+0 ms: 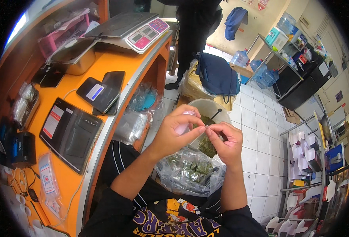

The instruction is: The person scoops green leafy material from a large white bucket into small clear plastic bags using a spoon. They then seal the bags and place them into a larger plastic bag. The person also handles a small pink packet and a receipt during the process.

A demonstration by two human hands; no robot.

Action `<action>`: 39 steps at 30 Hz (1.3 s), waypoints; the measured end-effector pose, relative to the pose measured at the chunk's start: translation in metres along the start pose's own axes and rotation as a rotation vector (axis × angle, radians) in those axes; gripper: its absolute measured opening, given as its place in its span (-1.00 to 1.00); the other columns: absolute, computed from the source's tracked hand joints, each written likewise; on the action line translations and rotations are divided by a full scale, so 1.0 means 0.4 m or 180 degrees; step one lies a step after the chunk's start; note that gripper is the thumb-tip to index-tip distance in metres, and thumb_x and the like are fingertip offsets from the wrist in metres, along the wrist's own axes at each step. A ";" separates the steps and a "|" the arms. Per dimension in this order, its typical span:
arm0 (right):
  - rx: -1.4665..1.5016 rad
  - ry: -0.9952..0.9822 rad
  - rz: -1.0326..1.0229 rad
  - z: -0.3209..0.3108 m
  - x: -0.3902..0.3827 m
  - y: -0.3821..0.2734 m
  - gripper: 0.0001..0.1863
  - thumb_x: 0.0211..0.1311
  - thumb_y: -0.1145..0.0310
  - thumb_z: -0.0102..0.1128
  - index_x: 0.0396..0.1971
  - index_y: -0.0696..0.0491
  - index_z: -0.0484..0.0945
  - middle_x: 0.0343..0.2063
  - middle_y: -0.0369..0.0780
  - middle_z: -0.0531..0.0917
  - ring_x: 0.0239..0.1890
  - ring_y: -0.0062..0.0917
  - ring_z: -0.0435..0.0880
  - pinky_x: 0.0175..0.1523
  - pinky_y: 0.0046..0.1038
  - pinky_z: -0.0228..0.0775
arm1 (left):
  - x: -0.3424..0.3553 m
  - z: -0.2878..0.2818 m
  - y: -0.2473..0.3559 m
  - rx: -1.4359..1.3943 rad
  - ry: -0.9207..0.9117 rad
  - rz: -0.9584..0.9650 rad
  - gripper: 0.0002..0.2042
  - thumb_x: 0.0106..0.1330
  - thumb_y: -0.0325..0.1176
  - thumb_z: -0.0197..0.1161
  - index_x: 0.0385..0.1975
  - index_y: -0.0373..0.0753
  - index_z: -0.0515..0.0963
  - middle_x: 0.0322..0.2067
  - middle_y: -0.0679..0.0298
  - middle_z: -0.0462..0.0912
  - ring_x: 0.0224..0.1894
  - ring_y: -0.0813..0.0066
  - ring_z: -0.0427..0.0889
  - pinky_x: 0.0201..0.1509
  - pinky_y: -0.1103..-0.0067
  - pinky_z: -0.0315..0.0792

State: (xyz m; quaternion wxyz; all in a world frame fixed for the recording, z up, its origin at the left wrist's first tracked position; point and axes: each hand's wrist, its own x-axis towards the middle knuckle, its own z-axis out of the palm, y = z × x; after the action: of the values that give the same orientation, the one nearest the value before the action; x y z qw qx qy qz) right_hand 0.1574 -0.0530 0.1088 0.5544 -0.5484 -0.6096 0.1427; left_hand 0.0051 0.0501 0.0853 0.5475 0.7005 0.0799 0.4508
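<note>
My left hand is closed around a pale pinkish-white, thin-looking item, whose kind I cannot make out. Its thumb and forefinger reach toward my right hand, which pinches at the same spot. What lies between the right fingertips is too small to name. Just below the hands, a clear plastic bag on my lap holds several green packets. Behind the hands stands a pale bucket with dried green leafy material and a black-handled utensil in it.
To my left, an orange counter carries a tablet, phones and a scale. Clear bags sit below its edge. A dark backpack lies beyond the bucket, near a standing person. Racks line the right.
</note>
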 end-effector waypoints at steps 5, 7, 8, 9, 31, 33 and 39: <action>-0.0458 -0.0479 -0.0205 -0.016 0.003 -0.015 -0.94 0.05 0.55 0.28 -0.43 0.16 0.63 -0.62 -0.24 0.55 -0.59 -0.58 0.50 -0.50 -0.56 0.25 | 0.004 -0.012 0.026 0.0154 -0.0401 -0.0029 -0.91 0.10 -0.54 0.32 -0.39 -0.30 0.62 -0.18 0.22 0.49 -0.08 0.52 0.45 0.00 0.60 0.33; -0.0569 -0.0669 -0.0213 -0.021 0.001 -0.019 -0.93 0.03 0.55 0.29 -0.44 0.15 0.62 -0.63 -0.22 0.53 -0.60 -0.53 0.51 -0.51 -0.53 0.26 | 0.006 -0.022 0.019 0.0052 -0.0593 -0.0070 -0.92 0.08 -0.53 0.32 -0.42 -0.29 0.61 -0.19 0.22 0.48 -0.08 0.52 0.45 0.02 0.59 0.32; -0.0624 -0.0760 -0.0221 -0.024 0.000 -0.025 -0.93 0.02 0.55 0.29 -0.44 0.14 0.62 -0.63 -0.22 0.53 -0.60 -0.50 0.51 -0.50 -0.52 0.27 | 0.004 -0.024 0.018 -0.0003 -0.0720 -0.0079 -0.92 0.07 -0.54 0.32 -0.43 -0.29 0.60 -0.19 0.22 0.48 -0.07 0.51 0.45 0.03 0.59 0.32; -0.0665 -0.0859 -0.0262 -0.026 0.007 -0.030 -0.93 0.01 0.55 0.29 -0.45 0.14 0.61 -0.63 -0.21 0.52 -0.61 -0.47 0.52 -0.50 -0.50 0.29 | 0.006 -0.031 0.020 -0.0029 -0.0830 -0.0073 -0.92 0.05 -0.55 0.31 -0.45 -0.29 0.59 -0.19 0.22 0.48 -0.07 0.51 0.45 0.03 0.58 0.31; -0.0345 -0.1903 -0.0474 -0.053 -0.004 -0.055 -0.91 -0.04 0.52 0.29 -0.46 0.09 0.62 -0.64 -0.24 0.55 -0.61 -0.41 0.56 -0.50 -0.47 0.36 | 0.002 -0.026 -0.010 -0.0699 -0.2009 0.0343 -0.83 -0.15 -0.56 0.29 -0.51 -0.25 0.50 -0.20 0.16 0.48 -0.20 0.38 0.51 -0.08 0.52 0.34; -0.0314 -0.1859 -0.0486 -0.052 -0.005 -0.053 -0.91 -0.04 0.51 0.29 -0.46 0.08 0.62 -0.64 -0.25 0.55 -0.62 -0.41 0.55 -0.50 -0.47 0.36 | 0.005 -0.026 -0.010 -0.0817 -0.2032 0.0325 -0.82 -0.16 -0.57 0.30 -0.51 -0.25 0.50 -0.19 0.15 0.48 -0.21 0.39 0.51 -0.10 0.53 0.34; -0.0273 -0.1882 -0.0498 -0.053 -0.001 -0.063 -0.93 -0.04 0.51 0.29 -0.49 0.07 0.61 -0.65 -0.25 0.54 -0.62 -0.40 0.54 -0.51 -0.45 0.34 | 0.002 -0.024 -0.014 -0.1058 -0.2021 0.0168 -0.82 -0.18 -0.62 0.29 -0.54 -0.26 0.50 -0.18 0.16 0.48 -0.23 0.47 0.49 -0.15 0.58 0.34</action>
State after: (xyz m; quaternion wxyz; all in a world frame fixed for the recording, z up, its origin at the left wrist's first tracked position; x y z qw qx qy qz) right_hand 0.1623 -0.0715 0.1358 0.3386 -0.4574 -0.7903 0.2271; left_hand 0.0009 0.0596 0.0810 0.6396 0.7088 -0.1867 0.2316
